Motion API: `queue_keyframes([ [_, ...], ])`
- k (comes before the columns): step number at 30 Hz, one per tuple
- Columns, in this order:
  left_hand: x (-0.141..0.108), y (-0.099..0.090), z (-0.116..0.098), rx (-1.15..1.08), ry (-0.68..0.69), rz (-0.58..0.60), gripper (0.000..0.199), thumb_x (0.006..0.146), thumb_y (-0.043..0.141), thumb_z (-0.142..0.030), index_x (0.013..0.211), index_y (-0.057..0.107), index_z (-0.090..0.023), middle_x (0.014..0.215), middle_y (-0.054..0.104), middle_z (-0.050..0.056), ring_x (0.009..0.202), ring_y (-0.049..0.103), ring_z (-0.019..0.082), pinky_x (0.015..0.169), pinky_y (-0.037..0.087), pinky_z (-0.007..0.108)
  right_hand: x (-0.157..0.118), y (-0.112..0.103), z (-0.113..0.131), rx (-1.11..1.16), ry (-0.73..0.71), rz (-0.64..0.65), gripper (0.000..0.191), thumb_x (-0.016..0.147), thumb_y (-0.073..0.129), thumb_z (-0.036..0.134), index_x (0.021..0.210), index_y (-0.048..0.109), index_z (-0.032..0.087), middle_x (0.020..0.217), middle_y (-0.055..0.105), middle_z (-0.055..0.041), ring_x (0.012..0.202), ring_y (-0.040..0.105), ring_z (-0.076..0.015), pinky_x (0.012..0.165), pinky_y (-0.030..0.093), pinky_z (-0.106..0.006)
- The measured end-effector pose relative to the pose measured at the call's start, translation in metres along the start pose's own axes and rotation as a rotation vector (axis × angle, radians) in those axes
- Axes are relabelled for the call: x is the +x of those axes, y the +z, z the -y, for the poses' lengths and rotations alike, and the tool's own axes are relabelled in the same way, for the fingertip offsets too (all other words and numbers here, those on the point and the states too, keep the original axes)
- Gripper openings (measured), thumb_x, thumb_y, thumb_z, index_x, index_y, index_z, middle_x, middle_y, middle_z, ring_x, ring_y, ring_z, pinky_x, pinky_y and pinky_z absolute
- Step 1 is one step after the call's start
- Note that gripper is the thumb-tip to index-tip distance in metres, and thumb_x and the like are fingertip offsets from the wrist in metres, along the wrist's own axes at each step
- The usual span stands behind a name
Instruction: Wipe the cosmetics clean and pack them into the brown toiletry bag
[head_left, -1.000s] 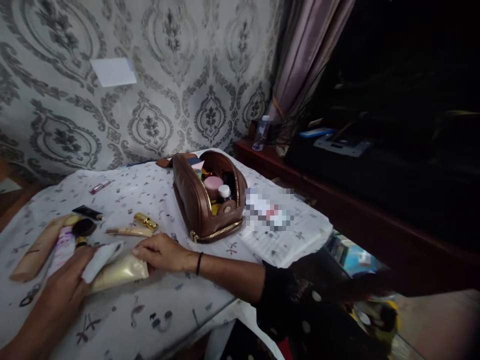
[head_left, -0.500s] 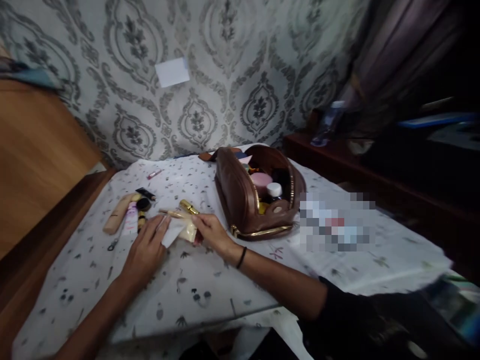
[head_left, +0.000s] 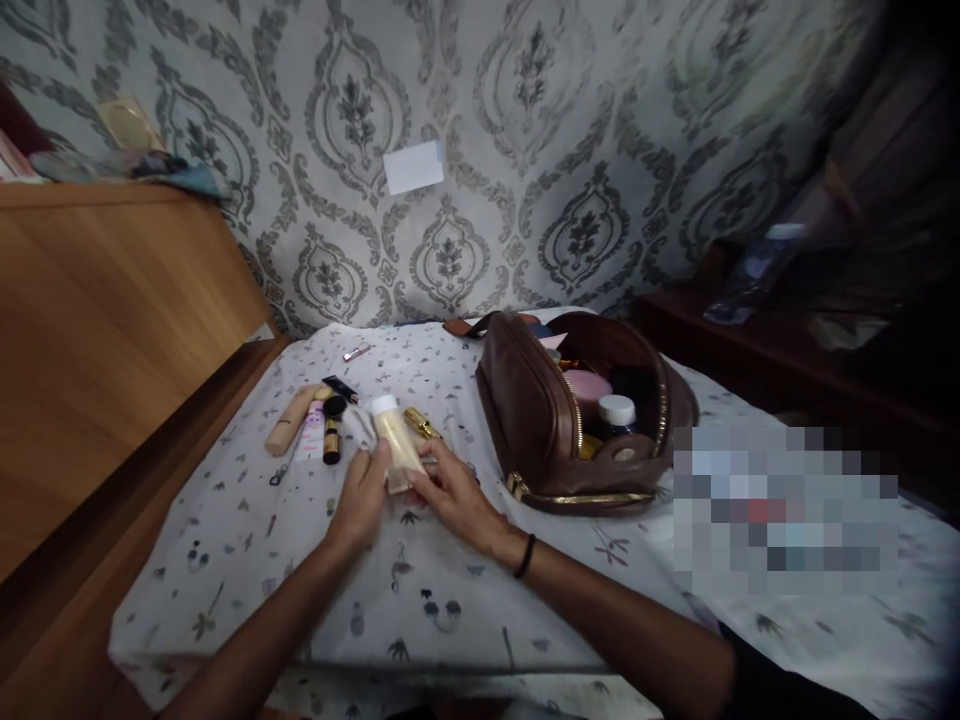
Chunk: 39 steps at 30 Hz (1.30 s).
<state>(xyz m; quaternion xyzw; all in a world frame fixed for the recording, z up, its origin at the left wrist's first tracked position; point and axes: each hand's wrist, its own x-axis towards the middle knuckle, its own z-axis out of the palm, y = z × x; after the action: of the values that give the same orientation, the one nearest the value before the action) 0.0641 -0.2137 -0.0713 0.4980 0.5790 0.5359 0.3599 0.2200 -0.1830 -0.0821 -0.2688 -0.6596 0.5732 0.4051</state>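
A pale yellow squeeze tube [head_left: 400, 447] with a white cap is held between both hands, cap pointing away from me. My left hand [head_left: 361, 500] is closed on its left side, thumb against the tube. Fingers of my right hand [head_left: 454, 500] grip the tube's flat lower end. Something white and thin, like a tissue [head_left: 360, 427], shows just beyond my left hand; whether that hand holds it is unclear. A gold cosmetic tube [head_left: 422, 423] lies on the cloth past my right fingers.
A brown makeup bag [head_left: 517, 410] stands unzipped at right, holding a white-capped bottle [head_left: 617, 412] and a pink round item [head_left: 587, 387]. At left lie a beige tube [head_left: 291, 422], a pink-white tube [head_left: 311, 432] and a black-and-gold tube [head_left: 331, 442]. A wooden panel [head_left: 112, 330] borders the left.
The squeeze tube has been turned so its white cap now shows. My left hand has come against it, while the white sheet has shifted beyond the hand. The camera view has swung left.
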Motion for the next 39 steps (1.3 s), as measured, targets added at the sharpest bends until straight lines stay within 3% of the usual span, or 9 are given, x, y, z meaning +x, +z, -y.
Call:
queue_keyframes([
  [4,-0.014,0.012,-0.003,0.007,0.017,0.029,0.040,0.088,0.061,-0.054,0.108,0.064,-0.020,0.113,0.069,0.009,0.115,0.061,0.025,0.099,0.048,0.034,-0.001,-0.002,0.006,-0.047,-0.045,-0.034,0.026,0.095,0.051,0.047,0.099,0.043,0.023,0.070,0.062,0.0021,0.061,0.062,-0.0147,0.058,0.047,-0.026],
  [9,-0.008,0.001,-0.003,-0.190,-0.199,0.064,0.045,0.075,0.074,-0.057,0.090,0.061,-0.016,0.078,0.068,0.004,0.069,0.064,0.017,0.064,0.052,0.028,0.000,-0.005,0.009,-0.239,-0.073,0.057,0.025,0.091,0.059,0.042,0.102,0.054,0.020,0.062,0.056,0.0046,0.056,0.051,-0.0128,0.054,0.037,-0.024],
  [12,-0.002,-0.016,-0.008,-0.054,-0.180,0.140,0.043,0.069,0.078,-0.054,0.079,0.062,-0.016,0.062,0.060,-0.001,0.055,0.056,0.014,0.053,0.046,0.024,0.003,-0.010,0.011,-0.266,-0.084,-0.018,0.031,0.088,0.063,0.044,0.104,0.062,0.018,0.068,0.055,0.0025,0.061,0.051,-0.0128,0.056,0.039,-0.024],
  [15,-0.001,-0.033,-0.015,0.144,-0.018,0.281,0.038,0.075,0.074,-0.048,0.092,0.068,-0.015,0.075,0.067,0.002,0.069,0.060,0.018,0.062,0.049,0.026,0.007,-0.016,0.012,-0.119,-0.073,-0.131,0.044,0.086,0.065,0.047,0.118,0.059,0.018,0.085,0.060,-0.0008,0.066,0.055,-0.0119,0.056,0.045,-0.024],
  [19,-0.005,-0.041,-0.023,0.427,0.196,0.417,0.049,0.086,0.064,-0.040,0.129,0.059,-0.018,0.115,0.069,0.006,0.103,0.062,0.026,0.091,0.049,0.035,0.013,-0.018,0.012,0.103,-0.019,-0.073,0.047,0.081,0.071,0.049,0.117,0.059,0.020,0.081,0.058,0.0016,0.055,0.051,-0.0080,0.048,0.044,-0.021],
  [23,-0.012,-0.032,-0.030,0.544,0.309,0.386,0.067,0.094,0.055,-0.043,0.153,0.034,-0.020,0.142,0.055,0.012,0.129,0.052,0.029,0.107,0.042,0.040,0.016,-0.016,0.011,0.226,-0.014,-0.012,0.044,0.075,0.077,0.054,0.100,0.063,0.020,0.075,0.062,0.0008,0.057,0.057,-0.0102,0.049,0.047,-0.021],
  [26,-0.015,-0.019,-0.035,0.589,0.390,0.320,0.057,0.101,0.041,-0.043,0.155,0.032,-0.025,0.148,0.049,0.010,0.133,0.049,0.026,0.110,0.040,0.040,0.015,-0.015,0.012,0.280,-0.009,0.013,0.045,0.070,0.081,0.055,0.094,0.063,0.021,0.077,0.065,-0.0001,0.059,0.060,-0.0115,0.052,0.050,-0.023],
  [33,-0.015,-0.032,-0.026,0.712,0.401,0.207,0.049,0.101,0.036,-0.040,0.143,0.052,-0.021,0.116,0.067,0.012,0.108,0.064,0.026,0.095,0.050,0.040,0.011,-0.019,0.012,0.389,0.066,-0.068,0.040,0.070,0.084,0.047,0.093,0.065,0.020,0.076,0.069,-0.0003,0.065,0.065,-0.0140,0.061,0.054,-0.026],
  [39,-0.014,-0.057,-0.026,0.378,0.130,0.167,0.051,0.092,0.053,-0.048,0.132,0.062,-0.016,0.096,0.074,0.006,0.067,0.066,0.018,0.066,0.056,0.029,0.012,-0.017,0.016,0.548,0.105,-0.111,0.038,0.070,0.085,0.043,0.090,0.061,0.021,0.076,0.072,0.0015,0.065,0.067,-0.0118,0.064,0.054,-0.024],
])
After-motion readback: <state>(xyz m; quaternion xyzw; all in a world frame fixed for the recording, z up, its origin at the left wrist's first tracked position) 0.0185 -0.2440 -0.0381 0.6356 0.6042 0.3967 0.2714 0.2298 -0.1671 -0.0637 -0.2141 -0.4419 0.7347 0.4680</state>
